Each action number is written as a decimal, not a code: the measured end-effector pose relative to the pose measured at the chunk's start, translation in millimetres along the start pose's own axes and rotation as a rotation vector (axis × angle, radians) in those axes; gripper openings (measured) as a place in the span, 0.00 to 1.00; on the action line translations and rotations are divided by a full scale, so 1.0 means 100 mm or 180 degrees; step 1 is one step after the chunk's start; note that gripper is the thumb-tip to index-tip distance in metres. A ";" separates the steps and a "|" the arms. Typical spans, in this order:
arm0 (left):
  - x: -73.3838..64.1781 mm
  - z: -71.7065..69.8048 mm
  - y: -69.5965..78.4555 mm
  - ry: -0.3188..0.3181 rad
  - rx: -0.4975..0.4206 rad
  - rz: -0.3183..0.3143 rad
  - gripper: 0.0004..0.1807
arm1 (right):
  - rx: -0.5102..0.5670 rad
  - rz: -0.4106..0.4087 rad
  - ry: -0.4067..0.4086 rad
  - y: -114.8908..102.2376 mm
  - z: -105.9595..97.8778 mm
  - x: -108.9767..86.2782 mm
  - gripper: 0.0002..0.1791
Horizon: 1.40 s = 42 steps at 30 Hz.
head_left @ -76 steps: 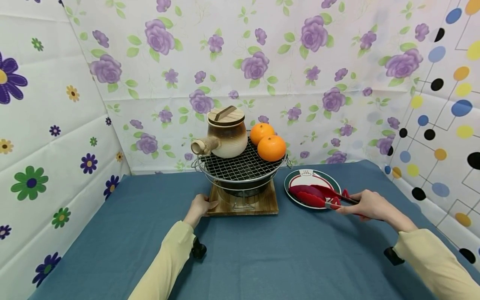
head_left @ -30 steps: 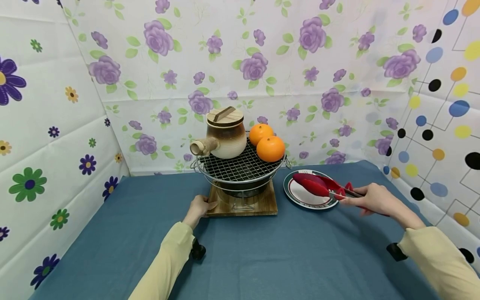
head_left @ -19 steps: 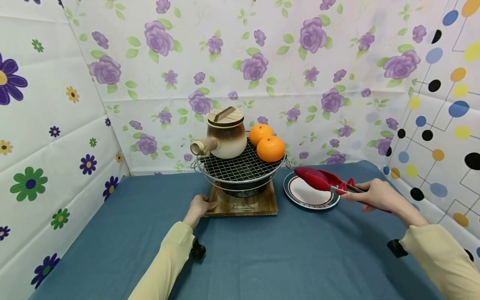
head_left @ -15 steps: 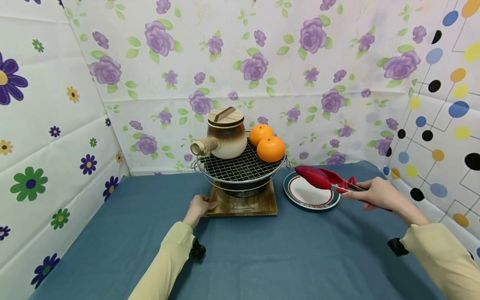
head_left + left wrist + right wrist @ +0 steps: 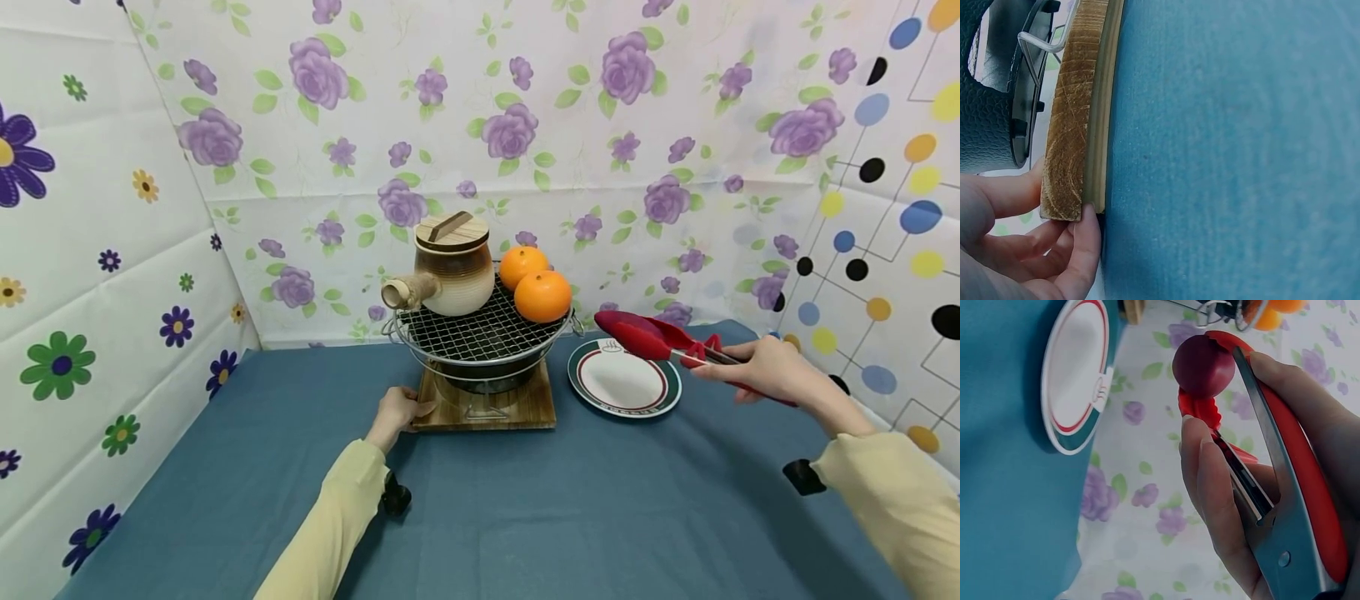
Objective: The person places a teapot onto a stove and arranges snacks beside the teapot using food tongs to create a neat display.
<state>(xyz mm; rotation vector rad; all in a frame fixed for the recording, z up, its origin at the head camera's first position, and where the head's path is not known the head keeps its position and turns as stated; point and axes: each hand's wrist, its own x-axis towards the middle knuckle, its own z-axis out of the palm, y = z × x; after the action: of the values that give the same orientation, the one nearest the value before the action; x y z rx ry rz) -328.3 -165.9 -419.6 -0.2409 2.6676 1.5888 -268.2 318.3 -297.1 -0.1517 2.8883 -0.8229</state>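
My right hand (image 5: 772, 371) grips red and silver tongs (image 5: 647, 343), raised above the table. Between their red heads is a smooth purple-red sweet potato (image 5: 1204, 365), its rounded end showing in the right wrist view. Below them lies a white plate (image 5: 622, 379) with a green and red rim. My left hand (image 5: 395, 412) pinches the front left corner of a wooden board (image 5: 1072, 119), thumb over the top and fingertips at the underside. On the board stands a round black stove with a wire mesh grill (image 5: 480, 337).
A clay pot (image 5: 461, 287) with a wooden lid sits on the grill, its handle jutting left. Two oranges (image 5: 542, 297) lie at the grill's right side. Blue cloth (image 5: 480, 517) covers the table; patterned sheets (image 5: 405, 100) stand behind and on both sides.
The tongs have lifted the sweet potato off the plate, moving up and slightly right with my right hand. My left hand stays at the board's corner.
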 end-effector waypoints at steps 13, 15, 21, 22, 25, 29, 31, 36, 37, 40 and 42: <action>0.01 0.00 -0.03 0.0005 0.0005 0.0043 0.28 | -0.0061 -0.0069 0.0132 -0.18 -0.27 -0.08 0.47; 0.01 0.00 -0.03 0.0008 -0.0011 0.0040 0.28 | -0.0114 -0.0063 0.0130 -0.22 -0.32 -0.09 0.49; -0.01 0.00 -0.02 0.0001 -0.0065 0.0032 0.27 | -0.0017 -0.0059 0.0119 -0.29 -0.43 -0.12 0.49; -0.01 0.00 -0.02 0.0001 -0.0068 0.0021 0.27 | 0.0001 -0.0057 0.0108 -0.30 -0.45 -0.12 0.49; -0.01 0.00 -0.02 0.0011 -0.0066 -0.0004 0.25 | 0.0013 -0.0077 0.0087 -0.34 -0.50 -0.14 0.49; 0.00 -0.01 -0.03 0.0034 -0.0082 -0.0017 0.17 | 0.0040 -0.0141 0.0087 -0.40 -0.55 -0.16 0.47; 0.00 -0.01 -0.03 0.0022 -0.0085 -0.0030 0.14 | 0.0070 -0.0155 0.0082 -0.42 -0.56 -0.16 0.47; -0.01 -0.02 -0.02 -0.0034 -0.0096 -0.0038 0.16 | 0.0098 -0.0167 0.0075 -0.47 -0.60 -0.18 0.46; -0.01 -0.02 -0.02 -0.0043 -0.0100 -0.0033 0.19 | 0.0096 -0.0174 0.0079 -0.48 -0.61 -0.18 0.46; -0.01 -0.02 -0.02 -0.0075 -0.0087 -0.0026 0.26 | 0.0053 -0.0198 0.0086 -0.51 -0.63 -0.19 0.47; -0.01 -0.02 -0.02 -0.0078 -0.0078 -0.0018 0.29 | 0.0031 -0.0198 0.0087 -0.54 -0.64 -0.19 0.47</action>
<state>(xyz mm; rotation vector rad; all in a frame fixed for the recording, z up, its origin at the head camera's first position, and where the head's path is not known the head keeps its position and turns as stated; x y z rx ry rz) -326.5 -168.3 -420.1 -0.2277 2.6284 1.6129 -255.9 308.2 -213.0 -0.2323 2.9181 -0.8557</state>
